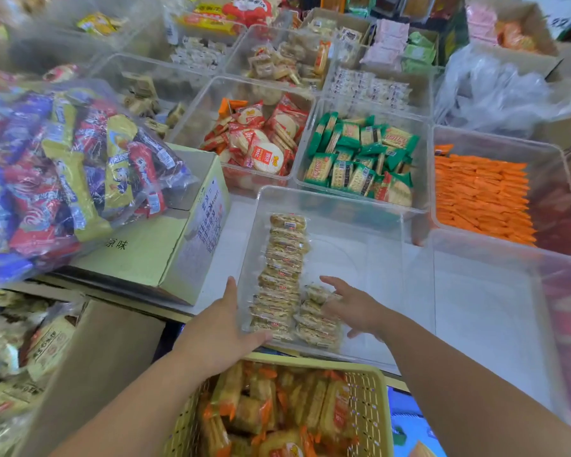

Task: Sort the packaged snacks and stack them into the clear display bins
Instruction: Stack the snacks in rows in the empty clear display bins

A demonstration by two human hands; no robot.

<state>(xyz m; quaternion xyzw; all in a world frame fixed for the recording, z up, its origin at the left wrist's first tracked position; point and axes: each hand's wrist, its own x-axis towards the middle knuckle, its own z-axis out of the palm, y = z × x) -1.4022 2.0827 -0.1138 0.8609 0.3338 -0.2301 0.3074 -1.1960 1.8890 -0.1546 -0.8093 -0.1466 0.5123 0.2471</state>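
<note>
Listing from the left: clear bag (63,179) of blue, red and yellow wrapped snacks, lying on top of a pale yellow-green carton (165,252) with printed sides. The carton stands on the white table (225,252). Below it is a brown cardboard flap (106,364), blurred.

Left hand (221,328): fingers straight and together, laid flat against the outer left wall of the clear bin (330,201), thumb reaching across its near left corner; it grips nothing.

Clear bin: at the near edge of the table, directly ahead. Inside, along its left wall, is a long row of packets (284,258), pale biscuits in clear wrap, set on edge one behind another from the near wall toward the far wall. Just beside it on the right is a short row of packets (315,324) of the same kind, at the near wall.

Right hand (356,308): inside the bin, fingers spread and relaxed, fingertips resting on the far end of the short row; no packet pinched.

Yellow basket (366,397): nearest the camera, beneath both forearms, holding orange-edged packets (277,413) in a loose heap.

Behind the clear bin: bin of red-wrapped round crackers (261,140), then bin of green-wrapped crackers (360,156), side by side.

Far right: bin of orange packets (482,192) laid in tidy layers, and in front of it a further bin (508,245).
</note>
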